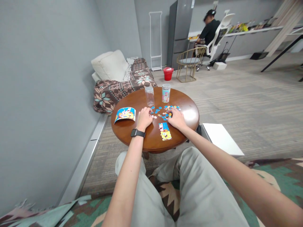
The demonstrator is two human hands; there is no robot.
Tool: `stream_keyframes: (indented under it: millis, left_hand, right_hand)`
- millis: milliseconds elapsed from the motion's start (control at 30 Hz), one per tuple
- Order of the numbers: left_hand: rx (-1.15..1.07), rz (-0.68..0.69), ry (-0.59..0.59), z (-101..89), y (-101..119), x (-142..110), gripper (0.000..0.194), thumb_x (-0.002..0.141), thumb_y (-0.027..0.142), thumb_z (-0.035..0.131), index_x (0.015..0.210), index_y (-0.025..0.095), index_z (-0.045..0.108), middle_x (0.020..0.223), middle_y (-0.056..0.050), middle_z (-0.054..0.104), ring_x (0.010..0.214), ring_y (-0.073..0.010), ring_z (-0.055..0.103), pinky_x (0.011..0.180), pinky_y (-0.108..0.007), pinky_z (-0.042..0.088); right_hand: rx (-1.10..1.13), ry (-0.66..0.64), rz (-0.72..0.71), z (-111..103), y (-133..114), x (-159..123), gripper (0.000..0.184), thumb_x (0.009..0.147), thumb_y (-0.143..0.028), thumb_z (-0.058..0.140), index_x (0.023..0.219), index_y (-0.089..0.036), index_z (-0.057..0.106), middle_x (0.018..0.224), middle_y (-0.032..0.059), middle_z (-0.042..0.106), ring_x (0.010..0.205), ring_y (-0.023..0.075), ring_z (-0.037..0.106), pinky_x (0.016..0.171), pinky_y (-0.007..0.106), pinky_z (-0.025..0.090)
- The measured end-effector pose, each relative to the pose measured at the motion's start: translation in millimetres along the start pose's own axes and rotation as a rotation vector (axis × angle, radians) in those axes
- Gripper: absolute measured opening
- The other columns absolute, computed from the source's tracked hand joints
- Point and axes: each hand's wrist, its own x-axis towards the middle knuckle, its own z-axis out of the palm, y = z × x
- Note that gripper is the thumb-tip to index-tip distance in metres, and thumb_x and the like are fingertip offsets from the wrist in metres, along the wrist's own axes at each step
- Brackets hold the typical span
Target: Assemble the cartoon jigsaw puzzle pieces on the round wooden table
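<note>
Loose jigsaw puzzle pieces (157,110), blue, yellow and pink, lie scattered between my hands on the round wooden table (132,142). My left hand (145,118), with a black watch on its wrist, rests at the left edge of the pieces, fingers bent and apart. At their right edge, my right hand (176,118) touches the table, thumb and fingers spread around some pieces. A joined section of the puzzle (165,132), with a yellow cartoon face, lies nearer to me. To the left is a curled picture sheet (125,114) with the same kind of cartoon.
Behind the pieces stand a clear jar (150,97) and a printed can (166,94) with a silver lid. A white box (221,138) sits right of the table. Farther back are a patterned sofa (123,91), a red bin (168,73) and a seated person (210,31).
</note>
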Motion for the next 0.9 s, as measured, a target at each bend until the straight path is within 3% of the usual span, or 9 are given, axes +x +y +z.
stream_keyframes:
  millis: [200, 433, 600, 900]
  left_hand:
    - [-0.002, 0.027, -0.041, -0.1, 1, -1, 0.015, 0.083, 0.013, 0.056, 0.090, 0.020, 0.066, 0.103, -0.009, 0.068, 0.107, -0.0285, 0.059, 0.093, -0.041, 0.042]
    - [0.055, 0.104, -0.095, 5.8, 0, -2, 0.013, 0.086, 0.024, 0.059, 0.091, 0.021, 0.071, 0.105, -0.008, 0.068, 0.106, -0.0278, 0.058, 0.093, -0.041, 0.043]
    - [0.030, 0.084, -0.100, 8.1, -2, 0, 0.013, 0.090, 0.029, 0.060, 0.091, 0.022, 0.071, 0.105, -0.008, 0.068, 0.107, -0.0279, 0.058, 0.095, -0.042, 0.043]
    - [-0.009, 0.137, -0.117, 13.1, -5, 1, 0.010, 0.088, 0.020, 0.059, 0.090, 0.020, 0.068, 0.107, -0.010, 0.065, 0.106, -0.0288, 0.058, 0.097, -0.045, 0.043]
  right_hand:
    - [-0.017, -0.041, -0.053, 1, 0, -1, 0.027, 0.082, -0.024, 0.061, 0.107, -0.020, 0.072, 0.143, 0.0128, 0.057, 0.136, 0.0297, 0.048, 0.120, 0.054, 0.022]
    - [0.015, -0.057, -0.179, 5, 1, -2, 0.031, 0.082, -0.017, 0.058, 0.108, -0.022, 0.073, 0.142, 0.0108, 0.058, 0.138, 0.0303, 0.048, 0.118, 0.058, 0.026]
    - [0.051, -0.063, -0.181, 8, 4, 0, 0.023, 0.085, -0.028, 0.064, 0.105, -0.024, 0.074, 0.140, 0.0098, 0.060, 0.136, 0.0302, 0.050, 0.117, 0.058, 0.030]
    - [0.093, -0.039, -0.175, 16, 15, 6, 0.017, 0.084, -0.028, 0.065, 0.098, -0.023, 0.073, 0.131, 0.0101, 0.065, 0.125, 0.0303, 0.058, 0.112, 0.056, 0.037]
